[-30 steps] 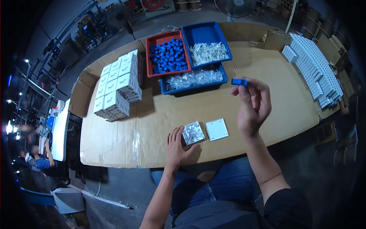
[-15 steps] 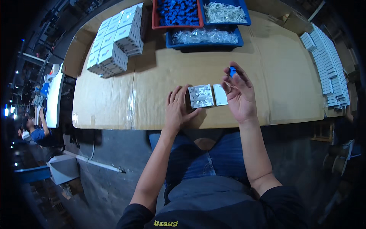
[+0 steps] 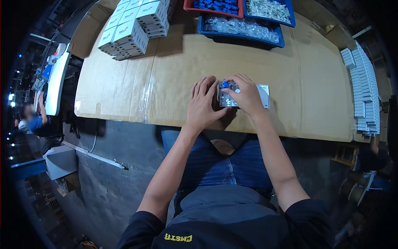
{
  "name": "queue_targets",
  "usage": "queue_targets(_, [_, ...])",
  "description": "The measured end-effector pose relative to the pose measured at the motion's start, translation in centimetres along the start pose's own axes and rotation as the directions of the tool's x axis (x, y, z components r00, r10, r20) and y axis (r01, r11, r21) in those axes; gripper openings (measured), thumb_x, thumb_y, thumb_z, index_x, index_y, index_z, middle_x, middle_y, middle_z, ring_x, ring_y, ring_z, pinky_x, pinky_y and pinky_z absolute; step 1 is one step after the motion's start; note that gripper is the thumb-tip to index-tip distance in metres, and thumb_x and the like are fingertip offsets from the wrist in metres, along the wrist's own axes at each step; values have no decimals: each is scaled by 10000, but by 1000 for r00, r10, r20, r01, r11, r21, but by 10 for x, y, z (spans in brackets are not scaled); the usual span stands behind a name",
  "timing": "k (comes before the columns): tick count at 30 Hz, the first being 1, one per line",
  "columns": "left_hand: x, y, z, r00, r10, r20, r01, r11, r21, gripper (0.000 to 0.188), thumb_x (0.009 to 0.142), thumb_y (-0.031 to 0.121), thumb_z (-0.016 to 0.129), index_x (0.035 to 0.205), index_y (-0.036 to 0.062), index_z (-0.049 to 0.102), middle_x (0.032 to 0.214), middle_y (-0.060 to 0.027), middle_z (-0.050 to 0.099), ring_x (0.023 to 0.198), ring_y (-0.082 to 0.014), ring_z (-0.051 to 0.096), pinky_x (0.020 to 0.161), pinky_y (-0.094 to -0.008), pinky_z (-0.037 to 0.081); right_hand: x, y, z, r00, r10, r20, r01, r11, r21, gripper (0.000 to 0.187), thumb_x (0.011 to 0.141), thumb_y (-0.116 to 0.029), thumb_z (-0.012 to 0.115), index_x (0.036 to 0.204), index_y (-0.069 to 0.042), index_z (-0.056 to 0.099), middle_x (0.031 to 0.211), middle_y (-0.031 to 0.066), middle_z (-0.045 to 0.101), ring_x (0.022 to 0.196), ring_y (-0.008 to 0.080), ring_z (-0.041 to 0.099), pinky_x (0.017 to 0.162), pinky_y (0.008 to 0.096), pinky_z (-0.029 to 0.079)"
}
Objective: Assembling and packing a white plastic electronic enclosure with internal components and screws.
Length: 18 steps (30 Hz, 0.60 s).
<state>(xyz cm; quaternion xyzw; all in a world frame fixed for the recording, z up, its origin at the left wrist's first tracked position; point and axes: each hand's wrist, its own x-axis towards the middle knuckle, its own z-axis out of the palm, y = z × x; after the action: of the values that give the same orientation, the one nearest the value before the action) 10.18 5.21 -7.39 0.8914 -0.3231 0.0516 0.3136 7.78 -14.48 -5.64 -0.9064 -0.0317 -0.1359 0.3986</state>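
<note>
A small open white box (image 3: 229, 101) lies on the cardboard-covered table near its front edge, with clear and white small pieces inside. Its white flap or lid (image 3: 263, 95) lies at the right. My right hand (image 3: 248, 96) is over the box, thumb and fingers pinching a small blue plastic piece (image 3: 225, 84) at the box's far left corner. My left hand (image 3: 202, 104) rests against the box's left side, fingers stretched out and thumb along the near edge. The right hand hides part of the contents.
Stacked white boxes (image 3: 124, 33) stand at the far left. At the back are a red bin (image 3: 188, 9) of blue pieces, a blue bin (image 3: 292, 20) of whitish pieces and a blue tray (image 3: 203, 31) of clear bags. Another white stack (image 3: 365, 89) lines the right edge.
My right hand has come down and left with the blue piece, from above the table to the open box. My left hand stays beside the box. The whole view has shifted slightly.
</note>
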Motion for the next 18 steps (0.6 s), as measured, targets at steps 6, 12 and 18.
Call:
queue_targets(6, [2, -1, -1, 1000, 5, -10, -5, 1000, 1, 870, 737, 449, 828, 1454, 52, 537, 1522, -139, 460, 1459, -352, 382, 1230, -510, 262, 4, 0, 5, 999, -39, 7, 39, 999, -8, 271, 810, -160, 799, 1039, -40, 717, 1049, 107, 728, 1045, 323, 653, 912, 416, 525])
queue_targets(12, [4, 2, -2, 999, -29, 13, 30, 999, -15, 861, 723, 431, 822, 1453, 69, 546, 1524, -118, 474, 1459, -334, 398, 1232, -512, 258, 3, 2, 9, 996, -88, -9, 88, 996, -18, 258, 821, -136, 788, 1044, -28, 717, 1077, 92, 739, 1045, 304, 660, 907, 407, 534])
queue_targets(18, [4, 1, -2, 1000, -24, 4, 24, 1000, -4, 862, 720, 424, 826, 1455, 78, 537, 1524, -112, 475, 1458, -333, 399, 1227, -507, 266, -1, 4, 9, 986, -166, -18, 165, 986, -36, 221, 847, -117, 773, 1036, -10, 736, 1155, 88, 756, 1051, 297, 677, 918, 403, 545])
